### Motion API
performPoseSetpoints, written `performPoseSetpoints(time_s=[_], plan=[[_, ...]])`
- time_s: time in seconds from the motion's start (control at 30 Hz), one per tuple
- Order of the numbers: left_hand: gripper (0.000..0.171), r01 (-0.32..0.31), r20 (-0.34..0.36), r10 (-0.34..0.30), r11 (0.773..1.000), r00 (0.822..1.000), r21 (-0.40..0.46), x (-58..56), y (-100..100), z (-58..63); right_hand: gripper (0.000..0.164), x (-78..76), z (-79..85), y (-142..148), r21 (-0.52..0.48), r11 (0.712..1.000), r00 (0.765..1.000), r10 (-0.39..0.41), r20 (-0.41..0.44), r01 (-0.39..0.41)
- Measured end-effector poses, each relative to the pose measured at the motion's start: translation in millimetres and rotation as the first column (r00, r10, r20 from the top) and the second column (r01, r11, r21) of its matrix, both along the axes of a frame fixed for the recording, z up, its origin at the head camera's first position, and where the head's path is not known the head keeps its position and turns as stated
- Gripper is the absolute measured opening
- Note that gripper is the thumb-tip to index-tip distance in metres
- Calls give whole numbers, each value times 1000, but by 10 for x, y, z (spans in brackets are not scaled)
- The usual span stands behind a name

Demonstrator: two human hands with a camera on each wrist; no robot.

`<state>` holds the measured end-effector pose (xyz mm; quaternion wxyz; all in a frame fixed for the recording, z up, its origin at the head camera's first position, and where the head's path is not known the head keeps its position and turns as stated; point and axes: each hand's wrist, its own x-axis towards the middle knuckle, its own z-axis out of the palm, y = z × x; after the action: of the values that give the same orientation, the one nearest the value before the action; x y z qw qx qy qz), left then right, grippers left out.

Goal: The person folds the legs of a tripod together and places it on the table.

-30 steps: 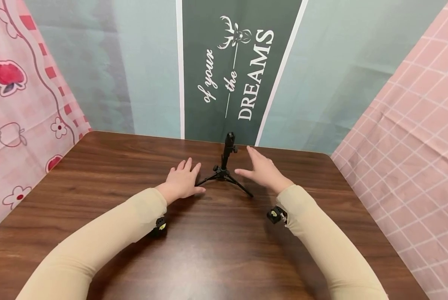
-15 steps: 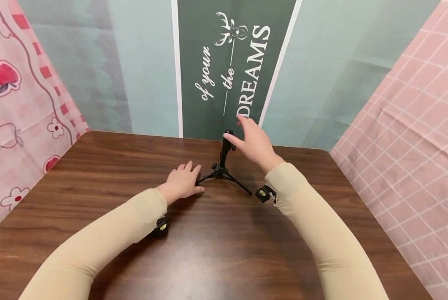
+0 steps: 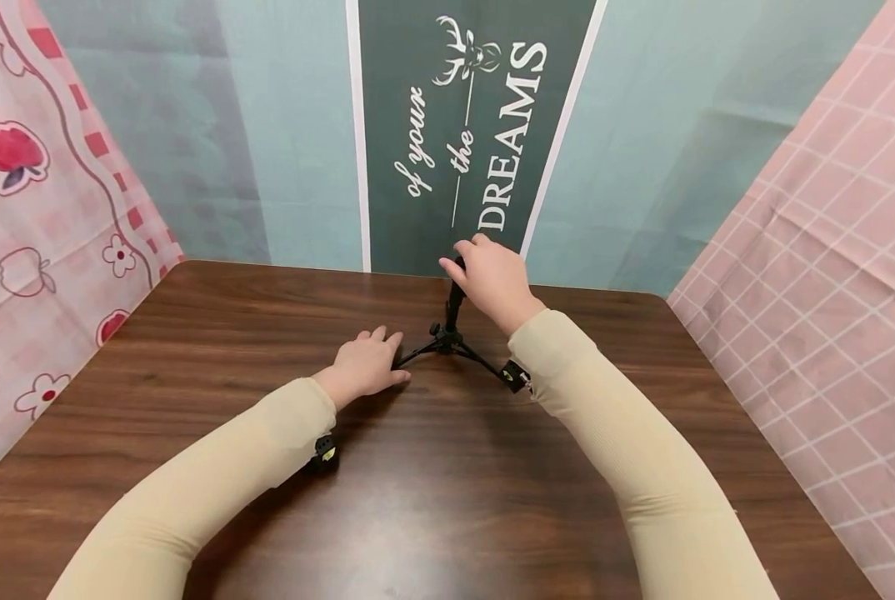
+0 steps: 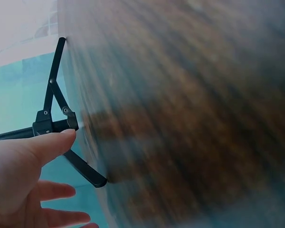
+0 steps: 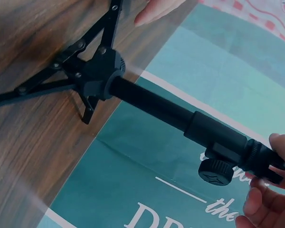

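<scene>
A small black tripod (image 3: 454, 310) stands upright on the wooden table with its legs spread. My right hand (image 3: 495, 282) is at its top. In the right wrist view, the thumb and curled fingers (image 5: 259, 209) close around the forked head (image 5: 263, 164), just above a round side knob (image 5: 216, 172). The hand hides most of the head in the head view. My left hand (image 3: 365, 363) rests with fingers spread beside the left leg (image 3: 415, 353). In the left wrist view, its thumb overlaps the hub of the tripod (image 4: 54, 95).
Brown wooden tabletop (image 3: 432, 500) extends toward the person. A blue-green curtain (image 3: 305, 167) with a lettered dark panel hangs behind the back edge. Pink patterned cloths flank the left (image 3: 57, 242) and right (image 3: 815, 275). Each wrist carries a small black mount (image 3: 513, 377).
My right hand has moved up and left from beside the tripod to its top, and its fingers have closed around the head. My left hand has stayed by the left leg.
</scene>
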<state>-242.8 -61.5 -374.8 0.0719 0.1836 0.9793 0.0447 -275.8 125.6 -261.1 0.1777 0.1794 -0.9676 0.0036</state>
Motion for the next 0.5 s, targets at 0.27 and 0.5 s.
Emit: performPoseSetpoints(time_s=[0.27, 0.5], plan=[[52, 11, -57, -10, 1000, 998, 20, -6, 53, -52, 33, -67, 12, -63, 69, 996, 995, -54, 78, 49], [32, 19, -1, -19, 998, 1000, 53, -53, 114, -18, 31, -86, 75, -102, 54, 997, 984, -70, 161, 62]])
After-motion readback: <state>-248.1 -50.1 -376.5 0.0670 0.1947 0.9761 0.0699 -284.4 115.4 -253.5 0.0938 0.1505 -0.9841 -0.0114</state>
